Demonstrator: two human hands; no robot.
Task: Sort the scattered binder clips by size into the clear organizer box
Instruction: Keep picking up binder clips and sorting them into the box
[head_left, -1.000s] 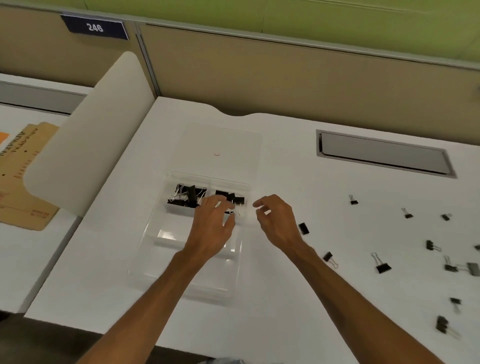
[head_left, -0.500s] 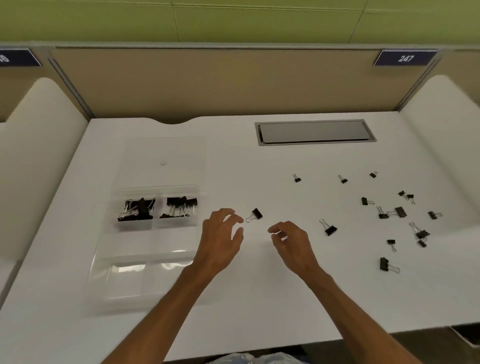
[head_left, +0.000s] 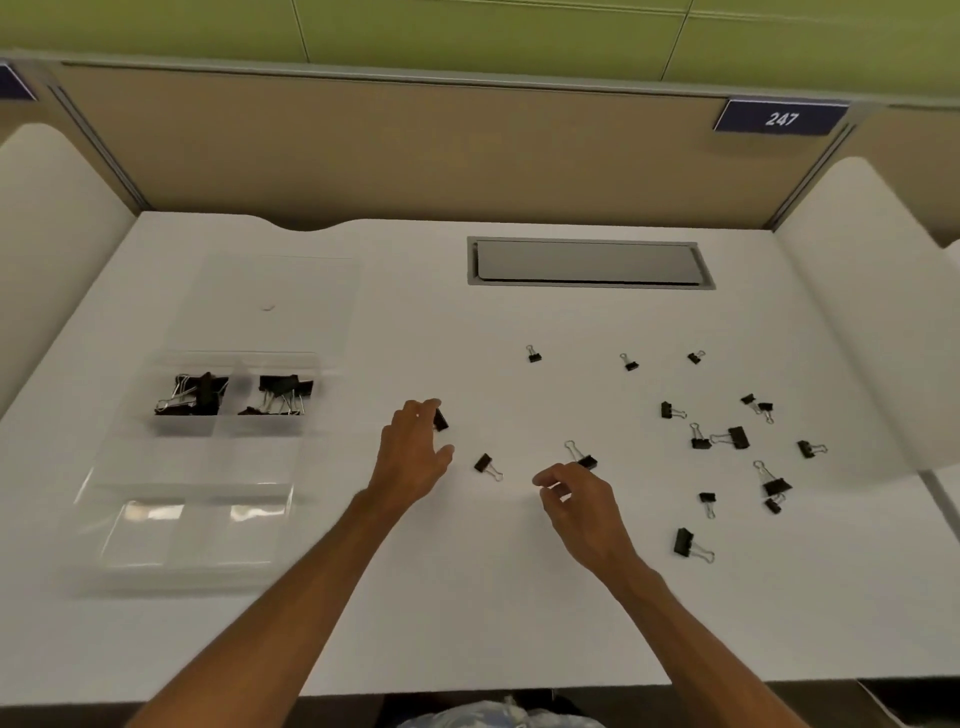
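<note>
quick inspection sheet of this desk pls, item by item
surface: white desk, no spills seen
job's things: clear organizer box on the left, lid open flat behind it; binder clips in its two far compartments; loose clips scattered on the right
clutter: nothing seen
hands: left hand with fingertips at a clip, thumb apart from it; right hand loosely curled, nothing seen in it
cables: nothing seen; grey hatch shut
surroundings: tan partition with sign reading 247, white side dividers
</note>
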